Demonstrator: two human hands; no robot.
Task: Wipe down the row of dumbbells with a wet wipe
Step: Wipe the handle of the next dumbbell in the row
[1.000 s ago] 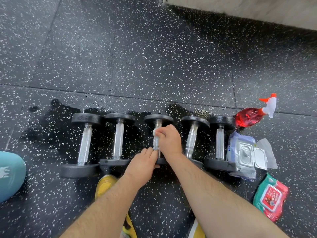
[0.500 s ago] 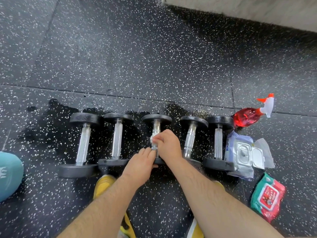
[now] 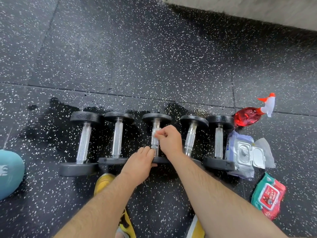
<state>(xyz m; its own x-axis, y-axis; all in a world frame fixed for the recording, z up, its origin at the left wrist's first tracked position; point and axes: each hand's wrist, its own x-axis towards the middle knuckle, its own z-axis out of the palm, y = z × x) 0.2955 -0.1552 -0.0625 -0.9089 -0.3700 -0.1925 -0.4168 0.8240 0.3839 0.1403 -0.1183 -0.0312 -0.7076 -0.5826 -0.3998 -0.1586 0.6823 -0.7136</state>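
My right hand point(image 3: 169, 140) pinches the wet wipe point(image 3: 155, 132) around the middle dumbbell point(image 3: 155, 143) handle, mid-row on the floor. My left hand point(image 3: 139, 166) seems laid flat, steadying its near plate. Next, I'd rub downward, then shift along.

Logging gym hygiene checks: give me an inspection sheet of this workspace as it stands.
Surface: black speckled rubber floor, dark wet patch around the dumbbells.
Job's things: five black-headed chrome-handled dumbbells in a row; white wet wipe on the middle handle.
Clutter: red spray bottle lying down, open white wipe pack, red-green wipe pack, teal object at left edge.
Hands: right hand pinches the wipe; left hand rests on the middle dumbbell's near end.
Cables: nothing seen.
Surroundings: pale wall base beyond the floor.
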